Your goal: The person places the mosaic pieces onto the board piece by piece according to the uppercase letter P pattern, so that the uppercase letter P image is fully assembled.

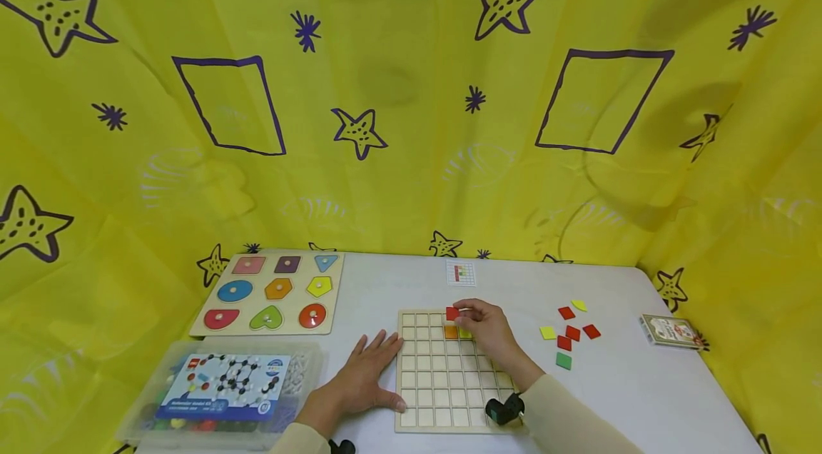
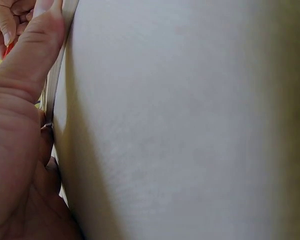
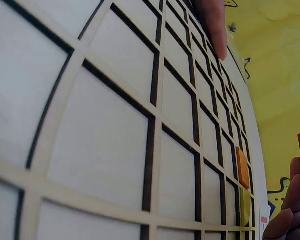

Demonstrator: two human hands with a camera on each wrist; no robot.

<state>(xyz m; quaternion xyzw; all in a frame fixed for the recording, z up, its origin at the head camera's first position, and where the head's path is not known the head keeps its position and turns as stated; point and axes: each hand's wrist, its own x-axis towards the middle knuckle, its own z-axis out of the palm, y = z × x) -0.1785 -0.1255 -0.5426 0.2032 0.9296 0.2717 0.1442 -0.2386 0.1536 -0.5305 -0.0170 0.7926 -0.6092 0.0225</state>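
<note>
Held only near its edge, the red square tile [image 1: 452, 313] could slip or twist and come down skewed across a divider, because the right hand [image 1: 491, 331] covers part of the cells beneath. Those knuckles also hang close to the orange tile [image 1: 452, 333] and the yellow tile [image 1: 465, 333] already seated, so a low sweep might knock either one loose. If the left hand [image 1: 366, 375] eased off, a push could slide the wooden grid board [image 1: 424, 397] over the worktop [image 1: 616, 397]. The right fingers are pinched on the red tile, at the board's far edge; how high it sits above the cells is hard to judge from the head view. The right forearm reaches diagonally across the board's right side. The left hand lies palm down, fingers straight and slightly apart, thumb against the board's left edge.
</note>
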